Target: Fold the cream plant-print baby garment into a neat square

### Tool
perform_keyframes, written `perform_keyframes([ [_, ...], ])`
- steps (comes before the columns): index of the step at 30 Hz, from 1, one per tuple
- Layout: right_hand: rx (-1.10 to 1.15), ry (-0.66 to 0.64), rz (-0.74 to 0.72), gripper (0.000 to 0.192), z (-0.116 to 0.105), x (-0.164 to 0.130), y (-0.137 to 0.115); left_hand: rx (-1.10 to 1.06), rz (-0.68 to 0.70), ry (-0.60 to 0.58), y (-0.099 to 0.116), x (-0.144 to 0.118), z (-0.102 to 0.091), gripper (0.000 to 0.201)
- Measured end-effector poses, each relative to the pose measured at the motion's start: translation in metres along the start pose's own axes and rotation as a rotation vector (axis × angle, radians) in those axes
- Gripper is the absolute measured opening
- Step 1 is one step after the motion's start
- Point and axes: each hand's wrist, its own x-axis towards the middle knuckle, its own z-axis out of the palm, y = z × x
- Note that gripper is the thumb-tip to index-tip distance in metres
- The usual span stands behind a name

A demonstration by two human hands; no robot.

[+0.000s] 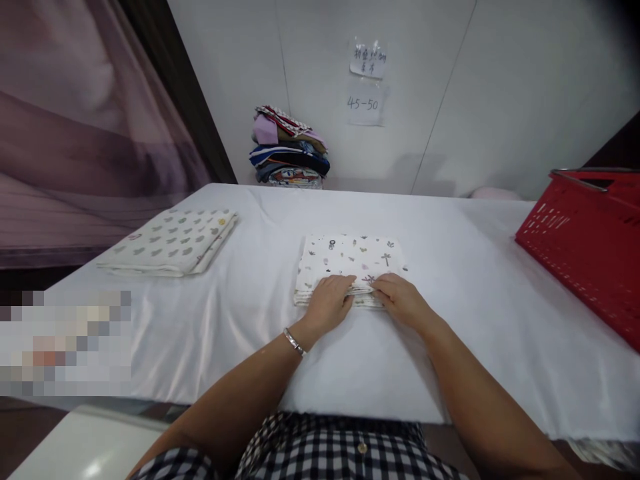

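The left hand (329, 303) rested on the near edge of a small folded cloth (350, 257), left of its middle, fingers bent over the layers; the cloth spread straight ahead of both hands, with a strip showing left of the left one. Its longer side seemed to run left to right, across the reach of the arms, though the slanting view shortened its depth. The right hand (400, 300) touched the same edge toward its right corner, so neither was clearly nearer. A short gap of folded layers showed between the fingertips; whether the thumbs pinched underneath could not be told.

Around the grip, from the left: a purple curtain (90, 133) hung far off to the left, and a larger folded cloth with grey prints (170, 243) lay well apart, left and slightly ahead. A stack of fabrics (290, 150) stood ahead and left, past the table's far edge. Two paper notes (367, 105) hung on the wall beyond the hands. Well right of the grip, a red basket (585, 247) sat on the white tablecloth (480, 267), outside the line between hands and cloth
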Motion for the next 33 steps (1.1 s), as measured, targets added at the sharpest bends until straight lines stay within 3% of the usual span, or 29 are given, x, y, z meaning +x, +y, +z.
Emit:
perform_keyframes([
  [6, -0.013, -0.015, 0.023, 0.024, -0.003, -0.002, -0.002, 0.071, 0.054, -0.027, -0.003, 0.001, -0.003, 0.019],
  [19, -0.044, -0.110, 0.051, 0.020, -0.005, -0.003, -0.007, 0.022, 0.067, -0.060, -0.003, -0.003, -0.008, 0.021],
  [33, 0.065, -0.172, 0.059, 0.035, -0.012, -0.005, -0.004, 0.080, 0.068, -0.091, -0.006, 0.001, -0.007, 0.020],
])
